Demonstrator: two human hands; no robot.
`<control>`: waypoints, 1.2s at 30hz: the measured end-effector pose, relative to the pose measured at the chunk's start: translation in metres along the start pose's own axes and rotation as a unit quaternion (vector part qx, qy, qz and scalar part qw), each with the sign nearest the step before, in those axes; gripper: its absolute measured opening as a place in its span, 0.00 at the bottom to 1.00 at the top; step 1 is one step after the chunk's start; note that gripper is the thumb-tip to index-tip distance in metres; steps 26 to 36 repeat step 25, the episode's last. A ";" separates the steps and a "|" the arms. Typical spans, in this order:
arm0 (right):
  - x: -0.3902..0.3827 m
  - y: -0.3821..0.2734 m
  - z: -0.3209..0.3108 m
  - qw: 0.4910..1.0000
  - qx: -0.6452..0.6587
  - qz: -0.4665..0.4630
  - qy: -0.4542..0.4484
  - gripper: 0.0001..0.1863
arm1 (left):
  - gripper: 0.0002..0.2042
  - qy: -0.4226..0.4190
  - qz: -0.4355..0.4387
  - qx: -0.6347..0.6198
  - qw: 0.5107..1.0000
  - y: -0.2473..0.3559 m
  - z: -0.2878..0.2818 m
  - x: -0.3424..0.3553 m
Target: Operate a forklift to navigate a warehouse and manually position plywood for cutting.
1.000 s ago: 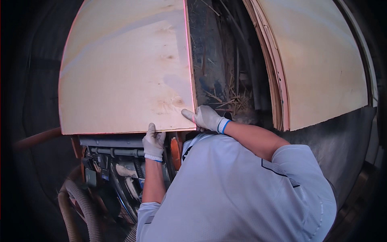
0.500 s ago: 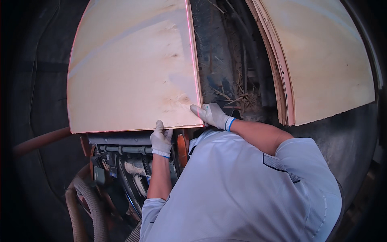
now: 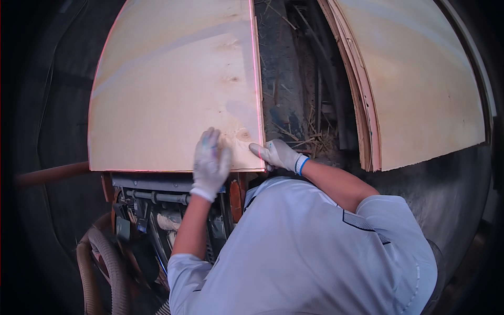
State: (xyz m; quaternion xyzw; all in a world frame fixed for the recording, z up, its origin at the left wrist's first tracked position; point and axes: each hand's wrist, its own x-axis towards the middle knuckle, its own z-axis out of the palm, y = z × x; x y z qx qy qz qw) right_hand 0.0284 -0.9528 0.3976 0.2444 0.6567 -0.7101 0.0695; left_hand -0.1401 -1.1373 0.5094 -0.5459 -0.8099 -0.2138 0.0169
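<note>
A large pale plywood sheet (image 3: 163,105) with several knots lies in front of me, red laser lines running along its edges. My right hand (image 3: 279,154), in a white glove with a blue-trimmed cuff, grips the sheet's near right corner, thumb on top and the other fingers down at the side edge. My left hand (image 3: 211,163), also gloved, is over the near edge of the sheet, back upward and fingers stretched out. It is slightly blurred, and whether the palm touches the wood cannot be seen.
A stack of plywood sheets (image 3: 420,89) stands at the right. Wood splinters (image 3: 320,142) litter the dark gap between. Below the near edge sits machinery with a grey bar (image 3: 157,196). Ribbed hoses (image 3: 107,268) hang at lower left, near an orange-brown pipe (image 3: 52,175).
My left hand has let go of the near edge and moved up over the sheet's top face. The right hand keeps its hold at the corner.
</note>
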 end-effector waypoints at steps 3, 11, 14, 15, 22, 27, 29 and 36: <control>-0.003 -0.012 -0.004 0.995 -0.098 -0.006 -0.032 0.50 | 0.42 -0.094 -0.019 0.137 0.986 -0.007 0.063 -0.026; -0.030 -0.087 -0.045 0.921 -0.288 -0.078 0.252 0.41 | 0.42 -0.066 -0.039 0.168 0.983 -0.006 0.087 -0.023; 0.053 0.006 -0.008 0.931 -0.085 -0.067 0.348 0.47 | 0.43 -0.105 -0.047 0.171 0.979 0.006 0.095 -0.047; 0.073 0.032 0.009 0.933 -0.027 -0.016 0.357 0.54 | 0.43 -0.104 -0.041 0.161 0.981 0.012 0.096 -0.053; 0.086 0.023 0.041 0.965 0.076 0.018 0.250 0.66 | 0.43 -0.080 -0.048 0.146 0.985 -0.023 0.104 -0.069; 0.095 0.029 0.043 0.968 0.048 0.028 0.244 0.65 | 0.44 -0.070 -0.051 0.139 0.987 -0.035 0.117 -0.085; 0.095 0.029 0.043 0.968 0.048 0.028 0.244 0.65 | 0.44 -0.070 -0.051 0.139 0.987 -0.035 0.117 -0.085; 0.095 0.029 0.043 0.968 0.048 0.028 0.244 0.65 | 0.44 -0.070 -0.051 0.139 0.987 -0.035 0.117 -0.085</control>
